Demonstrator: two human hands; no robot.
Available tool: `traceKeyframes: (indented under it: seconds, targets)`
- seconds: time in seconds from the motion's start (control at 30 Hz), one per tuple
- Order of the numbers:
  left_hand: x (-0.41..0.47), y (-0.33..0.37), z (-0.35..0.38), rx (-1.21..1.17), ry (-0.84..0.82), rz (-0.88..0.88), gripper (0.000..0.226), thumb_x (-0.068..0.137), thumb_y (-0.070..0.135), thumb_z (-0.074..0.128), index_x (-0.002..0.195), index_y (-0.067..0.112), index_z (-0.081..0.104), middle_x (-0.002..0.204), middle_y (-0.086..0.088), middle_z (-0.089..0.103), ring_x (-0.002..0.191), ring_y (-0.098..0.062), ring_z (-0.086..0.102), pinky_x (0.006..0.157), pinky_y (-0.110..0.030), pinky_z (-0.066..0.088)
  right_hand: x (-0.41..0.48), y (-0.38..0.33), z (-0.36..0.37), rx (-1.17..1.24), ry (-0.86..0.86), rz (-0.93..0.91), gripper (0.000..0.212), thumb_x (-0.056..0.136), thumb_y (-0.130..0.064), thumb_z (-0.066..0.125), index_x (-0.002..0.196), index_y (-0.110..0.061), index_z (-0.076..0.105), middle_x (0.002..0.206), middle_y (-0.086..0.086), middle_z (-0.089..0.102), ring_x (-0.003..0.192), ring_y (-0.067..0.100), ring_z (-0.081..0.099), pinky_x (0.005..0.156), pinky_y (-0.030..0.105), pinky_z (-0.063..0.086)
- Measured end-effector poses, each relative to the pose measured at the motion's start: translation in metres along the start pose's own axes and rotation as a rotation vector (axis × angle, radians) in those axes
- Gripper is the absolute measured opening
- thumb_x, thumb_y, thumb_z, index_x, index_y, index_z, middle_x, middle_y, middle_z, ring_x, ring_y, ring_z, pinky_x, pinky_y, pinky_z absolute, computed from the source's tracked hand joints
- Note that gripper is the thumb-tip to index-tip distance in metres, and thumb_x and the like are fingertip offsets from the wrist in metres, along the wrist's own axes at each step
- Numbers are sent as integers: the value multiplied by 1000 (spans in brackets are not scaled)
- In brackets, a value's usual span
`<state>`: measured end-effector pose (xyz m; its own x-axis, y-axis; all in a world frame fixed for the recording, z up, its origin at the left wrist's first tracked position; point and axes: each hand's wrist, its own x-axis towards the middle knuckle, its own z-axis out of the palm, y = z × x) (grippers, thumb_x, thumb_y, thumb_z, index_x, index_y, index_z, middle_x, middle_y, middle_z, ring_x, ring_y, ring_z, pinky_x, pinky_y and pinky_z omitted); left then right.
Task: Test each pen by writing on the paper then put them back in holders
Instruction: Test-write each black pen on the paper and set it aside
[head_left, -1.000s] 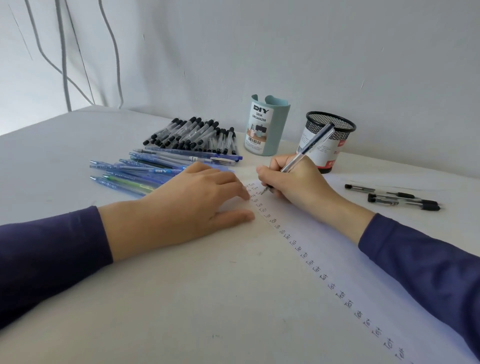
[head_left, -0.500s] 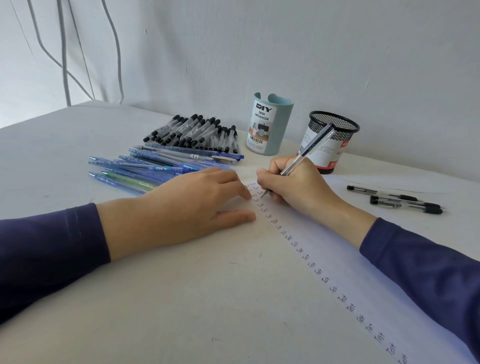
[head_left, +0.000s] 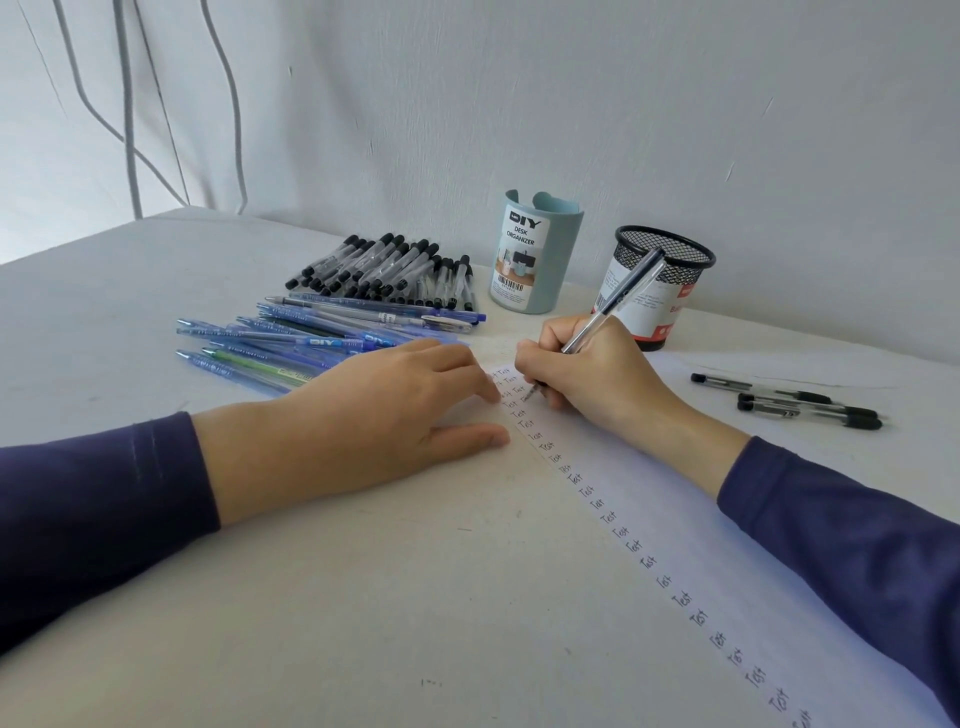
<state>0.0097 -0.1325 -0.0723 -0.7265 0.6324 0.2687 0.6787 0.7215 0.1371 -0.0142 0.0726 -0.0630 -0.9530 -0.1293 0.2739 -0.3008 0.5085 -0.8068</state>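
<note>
Beneath the right hand (head_left: 597, 374), which pinches a clear ballpoint pen (head_left: 623, 296), the tip meets the paper (head_left: 675, 545); the left hand (head_left: 374, 415) lies flat beside it at the sheet's edge. Light, even strokes should prove the ink.

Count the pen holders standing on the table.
2. A pale blue plastic desk organizer stands by the wall, right of the black-capped pen pile. A black mesh cup stands to its right, behind the right hand gripping a clear pen. None seems hidden.
</note>
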Motion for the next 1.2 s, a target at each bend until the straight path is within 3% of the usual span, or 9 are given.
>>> traceKeyframes:
  seconds: [0.57, 1.0, 1.1, 1.2]
  targets:
    - [0, -2, 2, -8, 20, 16, 69, 83, 78, 16, 126, 39, 54, 125, 19, 52, 118, -2, 46, 92, -35, 51, 0, 2, -1, 24, 27, -11, 47, 85, -14, 67, 43, -19, 48, 43, 2, 52, 42, 11, 45, 46, 16, 38]
    - [1, -3, 2, 1, 25, 31, 71, 81, 79, 14, 126, 40, 53, 126, 21, 50, 119, -1, 45, 94, -34, 50, 1, 3, -1, -25, 58, -16, 41, 83, -11, 65, 46, -14, 48, 40, -1, 50, 38, 7, 42, 44, 15, 37]
    - [1, -4, 3, 19, 22, 30, 71, 81, 79, 13, 126, 41, 53, 126, 21, 50, 119, -1, 45, 94, -33, 50, 1, 0, -3, 29, 50, 8, 37, 90, -17, 61, 54, -11, 57, 43, -1, 54, 39, 4, 46, 44, 12, 36]
    - [-1, -2, 3, 41, 67, 61, 66, 87, 74, 19, 122, 35, 59, 122, 17, 57, 114, -7, 53, 97, -32, 46, 3, -3, -8, 104, 34, 37, 53, 100, -36, 50, 56, -9, 59, 55, 3, 61, 47, 5, 50, 46, 10, 34]
